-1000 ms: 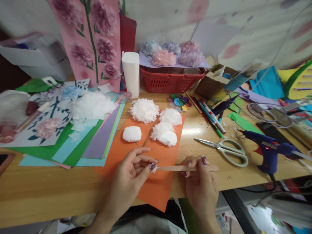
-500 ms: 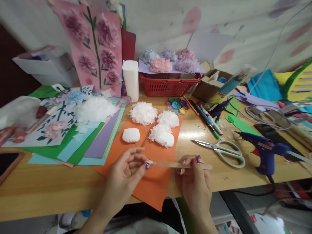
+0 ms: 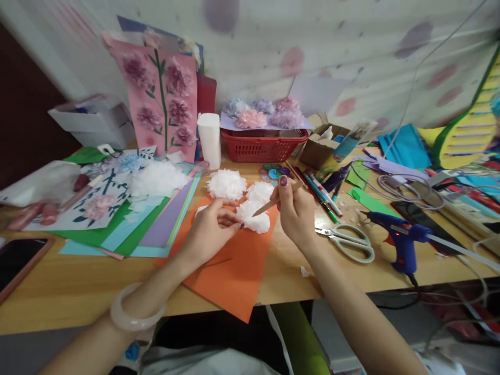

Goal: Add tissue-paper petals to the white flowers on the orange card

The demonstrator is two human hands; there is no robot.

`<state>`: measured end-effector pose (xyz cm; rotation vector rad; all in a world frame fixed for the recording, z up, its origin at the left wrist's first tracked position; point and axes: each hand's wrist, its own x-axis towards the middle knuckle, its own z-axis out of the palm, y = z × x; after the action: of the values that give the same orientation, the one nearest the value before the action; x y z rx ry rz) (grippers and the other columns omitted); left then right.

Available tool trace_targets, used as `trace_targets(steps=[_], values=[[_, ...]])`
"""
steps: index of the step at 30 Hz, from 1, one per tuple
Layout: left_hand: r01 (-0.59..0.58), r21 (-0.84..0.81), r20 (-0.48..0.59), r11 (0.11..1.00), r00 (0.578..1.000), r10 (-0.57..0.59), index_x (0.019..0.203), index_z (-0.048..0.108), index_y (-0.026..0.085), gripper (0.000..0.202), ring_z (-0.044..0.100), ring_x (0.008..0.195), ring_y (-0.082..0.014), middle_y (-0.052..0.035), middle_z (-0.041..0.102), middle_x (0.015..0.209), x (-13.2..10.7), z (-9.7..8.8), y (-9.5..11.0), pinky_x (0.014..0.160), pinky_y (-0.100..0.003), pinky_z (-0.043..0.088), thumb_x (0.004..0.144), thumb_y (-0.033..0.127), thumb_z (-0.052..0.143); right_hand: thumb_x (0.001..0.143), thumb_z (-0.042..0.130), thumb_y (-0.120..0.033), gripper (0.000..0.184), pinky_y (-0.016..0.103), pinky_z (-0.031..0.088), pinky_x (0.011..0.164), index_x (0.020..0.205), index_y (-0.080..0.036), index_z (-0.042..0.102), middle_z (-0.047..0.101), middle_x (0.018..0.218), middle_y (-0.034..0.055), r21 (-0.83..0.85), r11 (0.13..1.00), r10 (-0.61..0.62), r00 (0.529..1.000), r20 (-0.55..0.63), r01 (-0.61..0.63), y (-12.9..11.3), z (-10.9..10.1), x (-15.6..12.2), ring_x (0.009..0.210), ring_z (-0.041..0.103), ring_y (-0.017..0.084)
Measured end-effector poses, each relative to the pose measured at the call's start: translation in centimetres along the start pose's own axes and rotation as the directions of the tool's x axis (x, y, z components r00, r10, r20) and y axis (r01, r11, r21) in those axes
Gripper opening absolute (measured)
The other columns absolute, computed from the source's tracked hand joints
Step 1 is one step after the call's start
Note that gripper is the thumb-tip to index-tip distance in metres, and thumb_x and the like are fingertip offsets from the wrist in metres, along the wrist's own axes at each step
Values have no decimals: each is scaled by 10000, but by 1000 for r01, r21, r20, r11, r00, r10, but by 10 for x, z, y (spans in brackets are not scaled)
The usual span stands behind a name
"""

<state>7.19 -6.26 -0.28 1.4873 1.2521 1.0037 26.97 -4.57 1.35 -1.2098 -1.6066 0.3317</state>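
My right hand (image 3: 294,211) is closed on a wooden craft stick (image 3: 266,207), held slantwise. Its pointed end meets a half-covered white paper flower (image 3: 250,211), whose smooth white padded base (image 3: 260,224) shows at the front. At the flower's left edge is my left hand (image 3: 213,229), fingers curled, with its thumb and fingertips against it. Behind stand two fuller white ruffled flowers, one at the left (image 3: 226,184) and one at the right (image 3: 260,192). A plain white pad (image 3: 200,209) is mostly hidden behind my left hand. Orange paper (image 3: 230,276) lies beneath them.
Scissors (image 3: 351,242) and a blue glue gun (image 3: 402,237) with its light on lie at the right. Pens (image 3: 322,192) and a red basket (image 3: 261,148) are farther back. Coloured paper (image 3: 156,232), white shreds (image 3: 156,179) and a phone (image 3: 21,263) occupy the left.
Both hands have moved forward to the half-covered flower. The stick, earlier level with its tip at my left fingers, now slants down to the flower. The view has shifted.
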Motion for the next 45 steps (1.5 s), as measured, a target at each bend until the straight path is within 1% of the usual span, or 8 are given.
trace_targets(steps=[3, 7, 14, 20, 27, 33, 40, 45], values=[[-13, 12, -29, 1000, 999, 13, 1005, 606, 220, 347, 747, 773, -222, -15, 774, 798, 5, 7, -5, 819, -395, 584, 684, 209, 736, 1021, 287, -679, 617, 300, 350, 567, 677, -232, 537, 537, 563, -7, -5, 1000, -15, 999, 49, 15, 3, 7, 6, 535, 517, 148], [-4, 22, -43, 1000, 999, 5, 961, 598, 211, 322, 751, 757, -224, -12, 763, 761, 11, 5, -2, 812, -395, 591, 674, 210, 745, 994, 290, -728, 645, 296, 359, 577, 684, -227, 554, 530, 563, -9, 14, 1000, -13, 996, 91, 12, 10, 14, 7, 540, 527, 149], [-7, 43, -54, 999, 999, 9, 993, 591, 200, 333, 755, 779, -204, -5, 764, 778, 15, -5, 8, 833, -371, 596, 695, 199, 740, 1004, 289, -709, 610, 293, 380, 598, 727, -232, 550, 549, 598, -13, 45, 999, 20, 996, 91, -24, 19, 20, 5, 554, 537, 148], [-15, 87, -28, 996, 999, 18, 967, 594, 202, 300, 768, 792, -221, -5, 768, 757, 21, 3, -1, 818, -379, 601, 703, 142, 724, 986, 301, -734, 624, 295, 369, 583, 714, -233, 553, 532, 575, -17, 44, 998, 48, 996, 79, -52, 23, 22, 6, 540, 519, 146], [-45, 164, -45, 985, 998, 53, 977, 592, 206, 313, 761, 794, -227, -13, 766, 785, 27, 7, -9, 838, -392, 591, 717, 117, 742, 1002, 315, -701, 610, 302, 375, 583, 709, -229, 565, 545, 567, -14, 35, 999, 35, 996, 77, -38, 21, 19, 7, 529, 529, 146], [-50, 201, -45, 978, 997, 60, 1001, 590, 203, 289, 760, 775, -214, -27, 777, 815, 28, 8, -13, 749, -341, 593, 757, 130, 726, 1061, 276, -589, 593, 296, 395, 583, 665, -234, 536, 553, 564, -12, 78, 996, -31, 999, -15, 32, 15, 14, 1, 538, 544, 140], [-52, 237, -52, 970, 996, 66, 996, 585, 209, 302, 757, 736, -199, -7, 777, 786, 30, 8, -11, 669, -292, 570, 745, 103, 716, 1073, 253, -562, 582, 299, 381, 588, 704, -236, 565, 593, 613, 2, -7, 994, -103, 987, 123, 105, 14, 18, -3, 548, 535, 144], [-70, 252, -38, 965, 996, 82, 995, 581, 205, 287, 763, 746, -197, -9, 780, 798, 32, 9, -12, 677, -289, 578, 762, 94, 708, 1079, 225, -547, 612, 300, 370, 584, 697, -241, 593, 602, 602, 5, -53, 992, -110, 984, 143, 119, 15, 18, -2, 542, 522, 150]])
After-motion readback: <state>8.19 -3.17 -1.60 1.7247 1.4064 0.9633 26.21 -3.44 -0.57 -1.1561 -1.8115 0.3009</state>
